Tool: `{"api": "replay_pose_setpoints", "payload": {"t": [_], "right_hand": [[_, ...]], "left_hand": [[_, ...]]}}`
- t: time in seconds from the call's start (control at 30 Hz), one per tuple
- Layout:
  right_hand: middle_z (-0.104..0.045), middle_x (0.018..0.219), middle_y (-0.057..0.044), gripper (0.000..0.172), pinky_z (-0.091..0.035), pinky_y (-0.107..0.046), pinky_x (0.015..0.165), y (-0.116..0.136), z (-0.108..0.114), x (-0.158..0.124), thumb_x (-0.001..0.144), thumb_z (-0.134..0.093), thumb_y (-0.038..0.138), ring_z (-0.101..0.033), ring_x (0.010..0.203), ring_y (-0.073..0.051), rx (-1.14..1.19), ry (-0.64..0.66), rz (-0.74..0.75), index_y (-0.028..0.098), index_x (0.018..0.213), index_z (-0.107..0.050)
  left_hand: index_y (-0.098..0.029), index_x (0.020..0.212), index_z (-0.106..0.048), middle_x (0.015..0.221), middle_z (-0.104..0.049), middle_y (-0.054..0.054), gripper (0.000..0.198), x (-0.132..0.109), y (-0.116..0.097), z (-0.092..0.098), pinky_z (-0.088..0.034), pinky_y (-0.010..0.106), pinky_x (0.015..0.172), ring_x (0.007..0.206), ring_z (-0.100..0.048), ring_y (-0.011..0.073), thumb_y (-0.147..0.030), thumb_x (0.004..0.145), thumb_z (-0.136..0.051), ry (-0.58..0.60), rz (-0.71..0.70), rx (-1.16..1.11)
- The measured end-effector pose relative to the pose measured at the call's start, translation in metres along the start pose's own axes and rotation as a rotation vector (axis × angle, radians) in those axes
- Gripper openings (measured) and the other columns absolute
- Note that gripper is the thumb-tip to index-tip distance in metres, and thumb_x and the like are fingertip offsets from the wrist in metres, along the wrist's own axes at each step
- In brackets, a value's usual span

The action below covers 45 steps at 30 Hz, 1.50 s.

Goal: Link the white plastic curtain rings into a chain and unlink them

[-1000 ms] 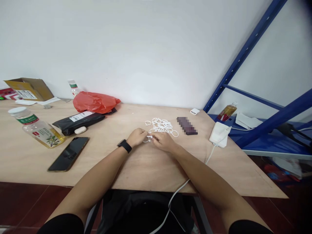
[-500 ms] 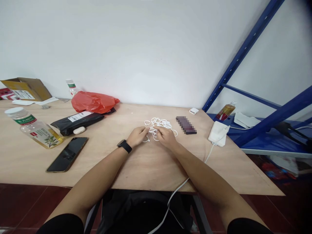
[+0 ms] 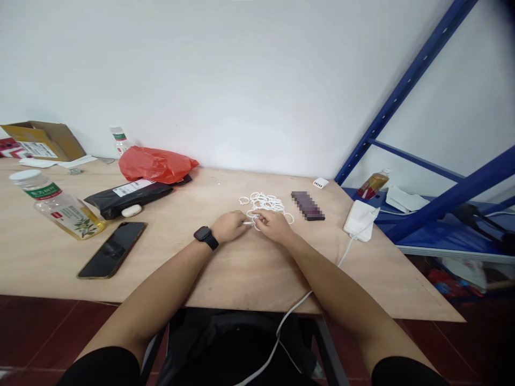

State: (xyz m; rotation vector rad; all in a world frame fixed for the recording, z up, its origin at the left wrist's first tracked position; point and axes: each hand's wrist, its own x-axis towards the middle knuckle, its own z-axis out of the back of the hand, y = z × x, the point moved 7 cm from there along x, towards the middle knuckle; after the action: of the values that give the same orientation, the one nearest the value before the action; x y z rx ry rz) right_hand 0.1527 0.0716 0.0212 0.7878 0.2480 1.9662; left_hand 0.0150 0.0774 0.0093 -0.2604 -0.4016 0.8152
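Observation:
Several thin white rings (image 3: 267, 201), some with a small knob or eyelet, lie in a loose pile on the wooden table. At the near left side of the pile my left hand (image 3: 230, 227), with a black watch on its wrist, pinches a white ring (image 3: 248, 223) that looks edge-on. My right hand (image 3: 276, 227) is bent over the near edge of the pile, thumb and fingers closed on white ring material close to the left fingertips. The fingers partly hide what each hand grips. One separate ring (image 3: 244, 200) lies just beyond my left hand.
Left on the table (image 3: 249, 284) are a phone (image 3: 111, 250), a drink bottle (image 3: 66, 212), a white case (image 3: 131, 210), a black package (image 3: 129, 197) and a red bag (image 3: 156, 164). To the right are a pixelated dark object (image 3: 308, 206), a white power bank (image 3: 359, 220) with cable and a blue rack (image 3: 406, 80).
My left hand has lowered slightly and turned, and the ring in it now shows edge-on. My right fingers have shifted a little. The camera view has moved slightly.

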Motion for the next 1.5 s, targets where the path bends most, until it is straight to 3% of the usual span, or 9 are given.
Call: {"api": "replay_pose_setpoints", "payload": {"t": [0.23,0.33,0.43,0.6,0.8,0.97,1.17,1.37,1.5], "right_hand": [[-0.071,0.089,-0.002,0.029,-0.045,-0.026,0.074,0.007,-0.003,-0.001,0.085,-0.061,0.028,-0.062,0.075,-0.015,0.021,0.026,0.050,0.021,0.113,-0.066],[-0.070,0.087,-0.002,0.018,-0.043,-0.026,0.072,0.008,-0.001,-0.001,0.088,-0.059,0.028,-0.061,0.076,-0.015,0.039,0.027,0.071,0.021,0.102,-0.068],[-0.069,0.083,-0.002,0.015,-0.042,-0.025,0.070,0.008,0.002,-0.001,0.090,-0.053,0.027,-0.060,0.074,-0.014,0.081,-0.026,0.067,0.021,0.091,-0.067],[-0.067,0.075,0.001,0.012,-0.040,-0.024,0.063,0.005,0.001,-0.003,0.090,-0.052,0.027,-0.057,0.063,-0.013,0.111,-0.016,0.010,0.021,0.091,-0.062],[-0.067,0.079,0.000,0.015,-0.040,-0.024,0.064,0.008,-0.002,-0.004,0.095,-0.047,0.029,-0.059,0.069,-0.014,0.111,0.032,0.037,0.021,0.093,-0.060],[-0.070,0.092,-0.004,0.020,-0.044,-0.027,0.076,0.009,0.000,-0.004,0.095,-0.047,0.028,-0.063,0.083,-0.017,0.110,-0.030,0.064,0.021,0.106,-0.062],[-0.071,0.109,-0.006,0.030,-0.047,-0.031,0.087,0.011,-0.005,-0.004,0.093,-0.043,0.018,-0.065,0.099,-0.018,0.155,0.000,0.134,0.021,0.115,-0.064],[-0.073,0.104,-0.005,0.032,-0.049,-0.031,0.086,0.009,-0.007,-0.005,0.089,-0.047,0.017,-0.067,0.095,-0.018,0.154,0.009,0.137,0.022,0.113,-0.067],[-0.074,0.090,-0.002,0.029,-0.048,-0.027,0.077,0.009,-0.007,-0.004,0.083,-0.048,0.011,-0.066,0.083,-0.016,0.132,0.017,0.113,0.022,0.098,-0.070]], "left_hand": [[-0.018,0.080,-0.067,0.082,-0.068,0.004,0.036,0.001,0.002,0.020,-0.042,0.026,0.070,0.076,-0.060,0.0161,-0.041,0.095,-0.044,-0.200,0.081,-0.147],[-0.017,0.079,-0.067,0.081,-0.066,0.005,0.038,0.000,0.002,0.024,-0.042,0.027,0.072,0.077,-0.059,0.0164,-0.042,0.095,-0.044,-0.258,0.079,-0.160],[-0.017,0.085,-0.069,0.083,-0.067,0.005,0.035,0.000,0.001,0.018,-0.043,0.027,0.072,0.076,-0.059,0.0164,-0.043,0.094,-0.047,-0.211,0.068,-0.181],[-0.019,0.118,-0.064,0.109,-0.068,0.007,0.038,-0.002,-0.006,0.016,-0.046,0.028,0.078,0.083,-0.061,0.0166,-0.042,0.088,-0.058,-0.219,0.004,-0.224],[-0.018,0.089,-0.072,0.080,-0.068,0.004,0.030,-0.001,-0.010,0.014,-0.041,0.025,0.066,0.069,-0.058,0.0137,-0.041,0.091,-0.053,-0.166,0.009,-0.203],[-0.016,0.078,-0.070,0.073,-0.066,0.003,0.038,0.000,-0.008,0.010,-0.036,0.024,0.063,0.065,-0.055,0.0133,-0.043,0.093,-0.047,-0.146,0.036,-0.204],[-0.017,0.068,-0.064,0.065,-0.061,0.002,0.039,0.001,0.000,0.003,-0.030,0.026,0.059,0.060,-0.049,0.0132,-0.041,0.092,-0.045,-0.125,0.097,-0.151],[-0.017,0.066,-0.063,0.062,-0.059,0.002,0.038,0.001,-0.005,0.000,-0.030,0.026,0.058,0.058,-0.047,0.0126,-0.040,0.091,-0.046,-0.076,0.074,-0.197],[-0.017,0.066,-0.061,0.064,-0.060,0.002,0.038,0.001,-0.009,-0.002,-0.031,0.025,0.059,0.059,-0.049,0.0127,-0.040,0.092,-0.045,-0.064,0.053,-0.186]]}}
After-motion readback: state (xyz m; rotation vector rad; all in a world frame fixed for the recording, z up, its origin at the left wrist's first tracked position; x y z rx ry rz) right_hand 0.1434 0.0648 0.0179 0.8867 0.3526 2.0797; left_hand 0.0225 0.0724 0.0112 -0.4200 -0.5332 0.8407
